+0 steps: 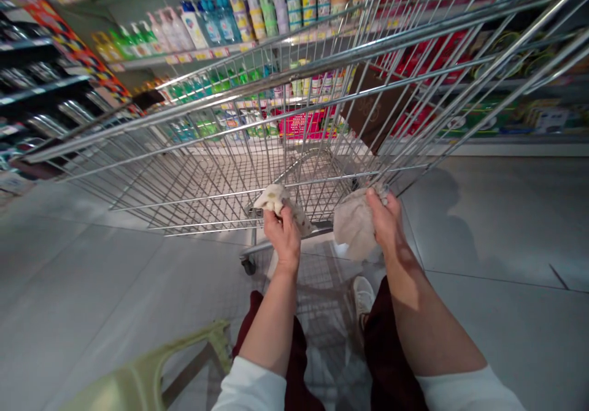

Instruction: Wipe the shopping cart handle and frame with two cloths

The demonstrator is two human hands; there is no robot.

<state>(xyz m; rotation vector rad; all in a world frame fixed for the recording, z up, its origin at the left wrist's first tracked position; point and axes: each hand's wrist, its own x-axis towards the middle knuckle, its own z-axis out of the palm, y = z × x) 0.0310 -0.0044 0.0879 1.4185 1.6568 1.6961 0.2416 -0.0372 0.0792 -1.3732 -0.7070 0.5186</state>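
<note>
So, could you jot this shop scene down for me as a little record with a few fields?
Place: shop aisle with a grey tiled floor
Left hand: holds a cream patterned cloth
Right hand: holds a beige cloth
Nearest: wire shopping cart, just ahead of both hands
Shelves: plastic bottles in rows
Floor, lower left: pale green plastic stool, partly in view

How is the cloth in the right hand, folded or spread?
Neither: the cloth is bunched, gathered in the right hand, with its loose part hanging in creases beside the fingers.
</note>
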